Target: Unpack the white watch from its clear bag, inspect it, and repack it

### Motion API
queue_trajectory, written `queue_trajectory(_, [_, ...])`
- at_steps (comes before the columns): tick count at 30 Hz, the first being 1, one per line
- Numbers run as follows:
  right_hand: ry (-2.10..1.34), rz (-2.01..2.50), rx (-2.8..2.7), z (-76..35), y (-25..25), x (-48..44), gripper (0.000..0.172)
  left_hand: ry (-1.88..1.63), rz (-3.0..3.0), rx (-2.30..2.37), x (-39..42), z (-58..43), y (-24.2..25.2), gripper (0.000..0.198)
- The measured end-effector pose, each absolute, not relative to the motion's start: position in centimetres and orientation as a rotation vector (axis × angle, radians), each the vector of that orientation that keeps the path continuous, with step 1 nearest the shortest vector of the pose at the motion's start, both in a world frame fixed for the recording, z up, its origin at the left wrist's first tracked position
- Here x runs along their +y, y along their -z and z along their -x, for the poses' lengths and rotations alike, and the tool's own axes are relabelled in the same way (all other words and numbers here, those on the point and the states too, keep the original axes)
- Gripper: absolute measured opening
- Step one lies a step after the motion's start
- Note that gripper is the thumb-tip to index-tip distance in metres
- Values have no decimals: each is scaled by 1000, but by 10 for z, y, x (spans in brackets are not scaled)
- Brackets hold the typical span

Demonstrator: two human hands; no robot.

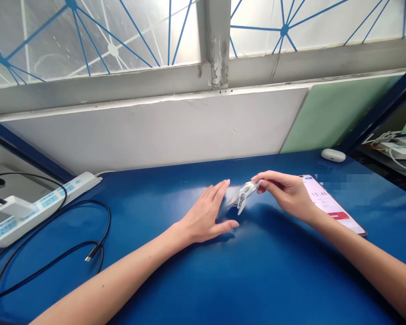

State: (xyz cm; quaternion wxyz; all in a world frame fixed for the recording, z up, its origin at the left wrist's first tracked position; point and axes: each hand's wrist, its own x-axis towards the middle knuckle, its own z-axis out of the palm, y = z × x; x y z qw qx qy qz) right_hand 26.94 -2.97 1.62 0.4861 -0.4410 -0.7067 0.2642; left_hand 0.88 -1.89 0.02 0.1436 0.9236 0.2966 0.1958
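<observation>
Clear plastic is noted on a small packet [241, 196], pinched at its right end by the fingers of the right hand [286, 194] over the blue counter [203, 284]. The left hand [206, 214] is placed just left of it, fingers spread wide. A phone [336, 205] is partly hidden by the right hand.

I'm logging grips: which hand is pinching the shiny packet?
The right hand: its thumb and fingers pinch one end of the shiny packet. The left hand is open beside it, thumb spread, gripping nothing.
</observation>
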Motion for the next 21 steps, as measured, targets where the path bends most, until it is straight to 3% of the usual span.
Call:
queue_trajectory(3, [-675, 1134, -1540, -266, -19, -31, 24, -626, -2642, 881, -20, -9, 1, 114])
queue_trajectory(7, [-723, 1164, -1412, -264, -24, -32, 24, -683, -2632, 874, -20, -9, 3, 125])
queue_trajectory(21, [-850, 1208, -1423, -247, -8, -30, 33, -728, -2689, 845, -18, -11, 2, 114])
